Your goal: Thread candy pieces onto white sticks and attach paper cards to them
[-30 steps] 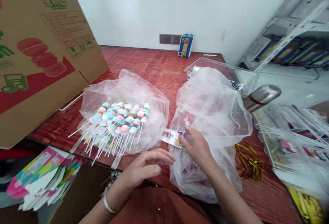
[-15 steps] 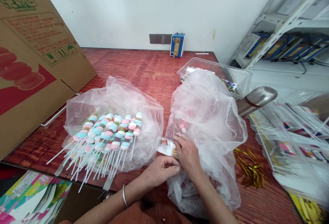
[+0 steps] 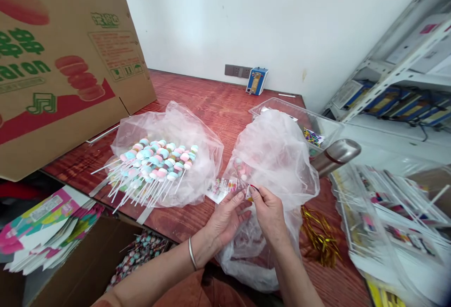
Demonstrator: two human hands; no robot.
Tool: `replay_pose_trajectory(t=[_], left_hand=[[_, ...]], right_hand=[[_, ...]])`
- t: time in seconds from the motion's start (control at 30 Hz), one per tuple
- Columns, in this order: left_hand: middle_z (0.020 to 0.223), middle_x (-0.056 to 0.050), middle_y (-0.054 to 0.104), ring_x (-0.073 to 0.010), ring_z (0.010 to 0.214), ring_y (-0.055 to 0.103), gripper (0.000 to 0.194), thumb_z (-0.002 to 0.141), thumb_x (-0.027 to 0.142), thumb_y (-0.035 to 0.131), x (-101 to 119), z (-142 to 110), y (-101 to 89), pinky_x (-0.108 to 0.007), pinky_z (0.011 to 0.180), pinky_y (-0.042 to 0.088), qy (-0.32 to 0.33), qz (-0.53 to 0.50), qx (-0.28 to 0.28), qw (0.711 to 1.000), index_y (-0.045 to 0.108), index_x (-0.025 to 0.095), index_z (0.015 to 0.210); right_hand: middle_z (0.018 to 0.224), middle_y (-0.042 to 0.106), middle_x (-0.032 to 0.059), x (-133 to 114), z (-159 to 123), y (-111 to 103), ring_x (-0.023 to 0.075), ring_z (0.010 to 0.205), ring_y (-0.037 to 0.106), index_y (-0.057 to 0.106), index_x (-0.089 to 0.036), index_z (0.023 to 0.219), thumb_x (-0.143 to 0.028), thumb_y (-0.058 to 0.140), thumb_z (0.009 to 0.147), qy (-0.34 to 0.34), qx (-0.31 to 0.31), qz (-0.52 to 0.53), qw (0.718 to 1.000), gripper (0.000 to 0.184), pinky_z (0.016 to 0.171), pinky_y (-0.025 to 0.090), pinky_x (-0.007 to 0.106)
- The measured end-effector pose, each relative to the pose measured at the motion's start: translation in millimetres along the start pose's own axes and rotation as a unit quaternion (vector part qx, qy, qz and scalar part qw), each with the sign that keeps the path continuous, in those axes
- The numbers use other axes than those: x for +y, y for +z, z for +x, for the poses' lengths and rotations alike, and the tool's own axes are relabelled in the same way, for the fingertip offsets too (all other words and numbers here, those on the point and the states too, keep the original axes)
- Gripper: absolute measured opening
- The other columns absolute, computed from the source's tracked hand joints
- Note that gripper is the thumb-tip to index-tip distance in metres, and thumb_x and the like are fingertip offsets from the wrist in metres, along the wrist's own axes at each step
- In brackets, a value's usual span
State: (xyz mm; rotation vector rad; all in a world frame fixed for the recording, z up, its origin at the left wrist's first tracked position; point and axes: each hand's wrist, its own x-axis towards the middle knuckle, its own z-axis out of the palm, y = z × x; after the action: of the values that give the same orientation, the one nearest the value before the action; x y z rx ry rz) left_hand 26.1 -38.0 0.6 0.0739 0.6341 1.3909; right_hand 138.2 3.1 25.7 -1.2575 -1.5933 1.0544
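My right hand (image 3: pixel 269 211) pinches a small printed card (image 3: pixel 249 193) between thumb and fingers. Palm up beside it, my left hand (image 3: pixel 229 218) has its thumb and fingers apart, its fingertips close to my right hand. A white printed packet (image 3: pixel 221 189) lies just beyond my left thumb; whether it joins the pinched card, I cannot tell. Under and behind both hands spreads a translucent plastic bag (image 3: pixel 275 152) with pink and white sweets dimly visible inside. To the left, marshmallow skewers (image 3: pixel 158 159) on white sticks are heaped on another translucent bag (image 3: pixel 207 152).
A large cardboard box (image 3: pixel 70 72) stands at left. Behind the right bag are a clear plastic tray (image 3: pixel 331 131) and a steel flask (image 3: pixel 336 154). Gold twist ties (image 3: pixel 320 239) lie at right, near a bag of printed cards (image 3: pixel 391 218). An open carton (image 3: pixel 81 260) sits below the table edge.
Both hands have come together over the right bag. My right hand has gone from reaching at the printed packet to pinching a small card, and my left hand has turned palm up.
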Motion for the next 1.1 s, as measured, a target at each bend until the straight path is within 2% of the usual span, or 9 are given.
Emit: replay_pose_trajectory(t=[0.1,0.23,0.37,0.53,0.6,0.73,0.8,1.0,1.1], left_hand=[[0.093,-0.003,0.072,-0.013,0.08,0.065,0.028,0.066,0.024,0.086,0.0,-4.1,8.3,-0.024,0.071,0.051,0.073,0.031,0.048,0.996,0.071,0.016,0.089],[0.076,-0.002,0.069,-0.0109,0.068,0.062,0.034,0.054,0.024,0.092,9.0,-8.8,14.0,-0.023,0.066,0.049,0.121,0.062,0.106,0.985,0.07,0.012,0.077],[0.071,-0.002,0.068,-0.0103,0.063,0.06,0.039,0.048,0.027,0.094,18.4,-12.2,13.8,-0.022,0.063,0.048,0.135,0.083,0.11,0.981,0.069,0.01,0.073],[0.072,-0.001,0.068,-0.0091,0.061,0.06,0.04,0.05,0.024,0.094,24.7,-9.9,10.0,-0.019,0.057,0.046,0.127,0.084,0.099,0.983,0.067,0.011,0.077],[0.072,0.0,0.068,-0.0087,0.06,0.06,0.038,0.054,0.024,0.093,26.6,-7.8,8.9,-0.018,0.055,0.046,0.116,0.078,0.092,0.986,0.067,0.013,0.079],[0.083,-0.002,0.071,-0.0115,0.067,0.065,0.033,0.064,0.025,0.088,34.1,-5.4,6.3,-0.021,0.058,0.051,0.069,0.041,0.039,0.996,0.067,0.014,0.086],[0.079,-0.002,0.07,-0.0114,0.065,0.064,0.031,0.065,0.027,0.087,39.2,-4.3,3.5,-0.021,0.056,0.051,0.051,0.047,0.032,0.997,0.066,0.013,0.084],[0.055,0.008,0.053,-0.0026,0.045,0.045,0.04,0.058,0.03,0.091,43.9,1.6,-2.0,-0.014,0.044,0.041,0.099,0.054,0.06,0.992,0.056,0.014,0.068],[0.057,0.008,0.053,-0.0029,0.045,0.045,0.043,0.058,0.036,0.091,43.5,1.0,1.0,-0.015,0.043,0.039,0.108,0.045,0.071,0.991,0.055,0.014,0.069]], right_hand=[[0.077,0.07,0.0025,3.5,-5.1,-6.2,0.018,0.071,0.06,0.07,-0.016,0.087,-0.04,0.056,0.088,0.005,-0.041,0.029,0.999,0.028,0.066,0.047,0.027],[0.096,0.072,0.0061,8.6,-12.1,-4.7,0.0195,0.086,0.064,0.066,-0.016,0.109,-0.042,0.062,0.086,0.014,-0.079,0.107,0.991,0.035,0.077,0.05,0.031],[0.084,0.07,0.0037,6.7,-16.9,-0.6,0.0184,0.077,0.062,0.065,-0.017,0.09,-0.045,0.06,0.087,0.012,-0.09,0.088,0.992,0.028,0.071,0.049,0.029],[0.064,0.058,-0.0022,-5.6,-17.0,1.0,0.0145,0.061,0.05,0.055,-0.02,0.068,-0.046,0.059,0.086,-0.004,-0.045,0.016,0.999,0.032,0.057,0.039,0.024],[0.059,0.053,-0.004,-10.7,-16.4,2.5,0.0133,0.058,0.046,0.051,-0.021,0.064,-0.046,0.058,0.085,-0.014,-0.03,-0.005,0.999,0.034,0.055,0.036,0.023],[0.058,0.043,-0.0056,-18.5,-16.4,5.9,0.0122,0.057,0.039,0.046,-0.022,0.063,-0.045,0.054,0.088,-0.036,-0.03,-0.03,0.998,0.036,0.054,0.032,0.022],[0.059,0.04,-0.0055,-20.5,-17.3,7.2,0.012,0.057,0.038,0.045,-0.021,0.063,-0.046,0.052,0.09,-0.041,-0.036,-0.038,0.998,0.037,0.054,0.031,0.022],[0.057,0.033,-0.0049,-17.7,-20.9,15.8,0.0118,0.056,0.033,0.038,-0.022,0.058,-0.054,0.046,0.093,-0.004,-0.012,-0.04,0.999,0.048,0.053,0.027,0.023],[0.057,0.033,-0.0047,-18.0,-22.5,20.2,0.0116,0.056,0.033,0.036,-0.022,0.058,-0.056,0.044,0.093,-0.001,0.002,-0.021,1.0,0.05,0.052,0.028,0.023]])
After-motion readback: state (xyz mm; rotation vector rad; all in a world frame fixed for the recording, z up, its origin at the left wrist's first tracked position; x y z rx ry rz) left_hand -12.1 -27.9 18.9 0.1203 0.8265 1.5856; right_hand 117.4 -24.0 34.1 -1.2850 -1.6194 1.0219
